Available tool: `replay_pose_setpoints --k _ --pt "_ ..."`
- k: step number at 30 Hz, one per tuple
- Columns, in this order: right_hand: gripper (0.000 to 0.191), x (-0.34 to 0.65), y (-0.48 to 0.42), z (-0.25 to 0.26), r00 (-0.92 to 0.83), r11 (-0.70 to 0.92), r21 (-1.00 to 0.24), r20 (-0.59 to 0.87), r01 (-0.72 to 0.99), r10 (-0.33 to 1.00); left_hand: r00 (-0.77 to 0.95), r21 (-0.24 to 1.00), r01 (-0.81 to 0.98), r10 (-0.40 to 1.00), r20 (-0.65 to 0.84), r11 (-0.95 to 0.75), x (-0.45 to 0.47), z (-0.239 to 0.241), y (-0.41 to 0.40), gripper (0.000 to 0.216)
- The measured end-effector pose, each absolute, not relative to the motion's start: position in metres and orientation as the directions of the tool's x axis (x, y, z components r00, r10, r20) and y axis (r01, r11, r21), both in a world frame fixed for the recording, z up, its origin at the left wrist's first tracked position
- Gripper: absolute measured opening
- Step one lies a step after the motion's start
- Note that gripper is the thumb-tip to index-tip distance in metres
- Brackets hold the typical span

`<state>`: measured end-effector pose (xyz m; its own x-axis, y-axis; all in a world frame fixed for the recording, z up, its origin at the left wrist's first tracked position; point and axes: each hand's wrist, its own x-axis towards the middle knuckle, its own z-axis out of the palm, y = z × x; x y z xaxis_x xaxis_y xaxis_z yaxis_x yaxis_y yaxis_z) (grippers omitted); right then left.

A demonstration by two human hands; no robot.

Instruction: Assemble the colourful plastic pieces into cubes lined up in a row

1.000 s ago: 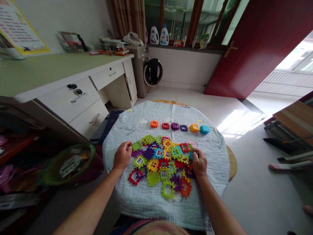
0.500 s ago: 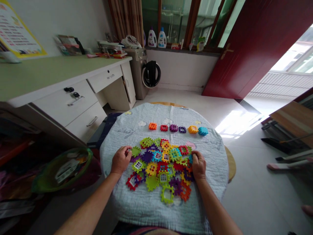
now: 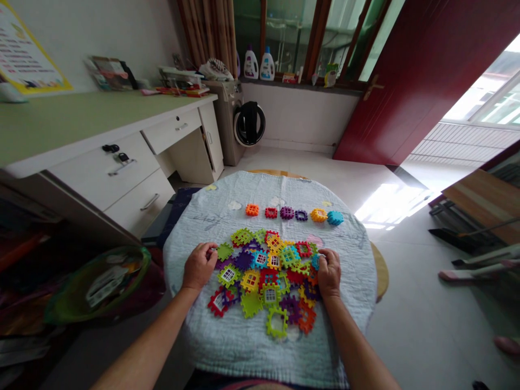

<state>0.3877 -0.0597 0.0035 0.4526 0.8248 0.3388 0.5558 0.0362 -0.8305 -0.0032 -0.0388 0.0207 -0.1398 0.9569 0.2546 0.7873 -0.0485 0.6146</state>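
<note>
A loose pile of plastic interlocking tiles (image 3: pixel 251 304) with notched edges lies on the cloth, in green, yellow, red, purple, blue and orange. Some tiles are solid; others have window grids or open centres. My left hand (image 3: pixel 199 266) rests at the pile's left side, fingers curled in, close to a solid green tile (image 3: pixel 225 251). On the opposite side my right hand (image 3: pixel 329 275) is also closed, right beside a blue tile (image 3: pixel 315 262). Nothing shows in either hand. Beyond the pile runs a row of small tile stacks, from an orange stack (image 3: pixel 252 209) to a blue stack (image 3: pixel 335 218).
A pale blue cloth (image 3: pixel 195 227) covers the round table. A green basket (image 3: pixel 138 271) of odds and ends stands on the floor to the left, below a desk (image 3: pixel 81 122) with drawers. A washing machine (image 3: pixel 227 119) and a red door (image 3: pixel 390 81) are farther back.
The view has shifted slightly, so everything sits a little farther left. Both hands and the tiles keep their places.
</note>
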Motion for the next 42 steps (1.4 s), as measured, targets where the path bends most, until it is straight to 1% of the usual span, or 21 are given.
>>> replay_pose_setpoints --k 4,9,15,19,23,25,31,37,42 --pt "0.027 0.387 -0.0615 0.0046 0.441 -0.007 -0.85 0.266 0.526 0.857 -0.14 0.61 0.791 0.956 0.258 -0.048 -0.0017 0.0239 -0.0393 0.021" --pt "0.028 0.3852 -0.0641 0.0078 0.456 -0.028 -0.874 0.226 0.486 0.861 -0.139 0.609 0.791 0.952 0.272 -0.059 -0.0012 0.0259 -0.0402 0.02" --pt "0.026 0.3833 -0.0663 0.0105 0.492 -0.029 -0.93 0.168 0.368 0.854 -0.131 0.593 0.803 0.952 0.277 -0.062 -0.0025 0.0238 -0.0403 0.022" --pt "0.027 0.3844 -0.067 0.0093 0.504 0.005 -0.937 0.193 0.35 0.842 -0.126 0.581 0.811 0.95 0.286 -0.068 -0.0038 0.0221 -0.0401 0.023" --pt "0.028 0.3869 -0.0657 0.0058 0.532 0.079 -0.912 0.303 0.402 0.791 -0.122 0.589 0.805 0.951 0.285 -0.073 -0.0054 0.0201 -0.0389 0.022" --pt "0.029 0.3872 -0.0648 0.0042 0.53 0.097 -0.901 0.333 0.424 0.78 -0.126 0.591 0.803 0.951 0.284 -0.07 -0.006 0.0187 -0.038 0.022" --pt "0.03 0.3843 -0.0658 0.0066 0.509 0.0 -0.923 0.213 0.385 0.834 -0.129 0.584 0.81 0.95 0.283 -0.063 -0.0065 0.0167 -0.0362 0.023" --pt "0.029 0.3854 -0.068 0.0084 0.48 0.031 -0.936 0.208 0.352 0.852 -0.136 0.587 0.807 0.947 0.29 -0.064 -0.0054 0.018 -0.0365 0.026" --pt "0.033 0.3852 -0.0677 0.0082 0.505 0.056 -0.926 0.255 0.375 0.825 -0.137 0.589 0.806 0.948 0.286 -0.061 -0.0038 0.0199 -0.037 0.026"
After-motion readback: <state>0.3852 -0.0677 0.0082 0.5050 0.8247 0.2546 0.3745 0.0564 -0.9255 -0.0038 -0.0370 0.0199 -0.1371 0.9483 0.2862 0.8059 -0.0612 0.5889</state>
